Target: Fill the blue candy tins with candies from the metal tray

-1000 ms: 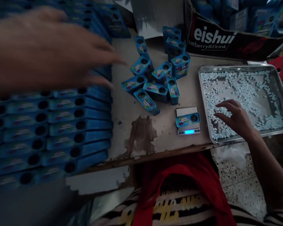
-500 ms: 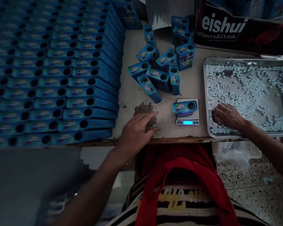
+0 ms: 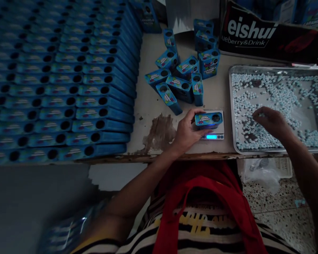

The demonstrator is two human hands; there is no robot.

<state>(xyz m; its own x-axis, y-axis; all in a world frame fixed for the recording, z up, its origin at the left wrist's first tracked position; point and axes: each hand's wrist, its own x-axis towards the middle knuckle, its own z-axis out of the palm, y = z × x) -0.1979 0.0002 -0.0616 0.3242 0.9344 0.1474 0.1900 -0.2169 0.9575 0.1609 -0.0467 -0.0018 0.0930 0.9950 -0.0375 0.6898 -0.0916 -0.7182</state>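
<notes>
A small blue candy box (image 3: 209, 119) with a round hole in its top lies on a little digital scale (image 3: 214, 134) whose display glows blue. My left hand (image 3: 187, 133) grips the left end of that box, thumb on top and fingers underneath. My right hand (image 3: 272, 121) hovers over a metal tray (image 3: 231, 116) strewn with pale blue candies (image 3: 278, 95); its fingers are pinched together, and what they hold is too small to make out.
A loose heap of blue boxes (image 3: 181, 77) lies behind the scale. Tight rows of the same boxes (image 3: 60, 77) fill the table's left half. A dark carton (image 3: 267, 35) stands at the back right. A brown stain (image 3: 160, 132) marks the table's front edge.
My left hand swept from the stacked rows down to the table edge, then right onto the box on the scale. My right hand lifted from the tray's near edge and pinched shut.
</notes>
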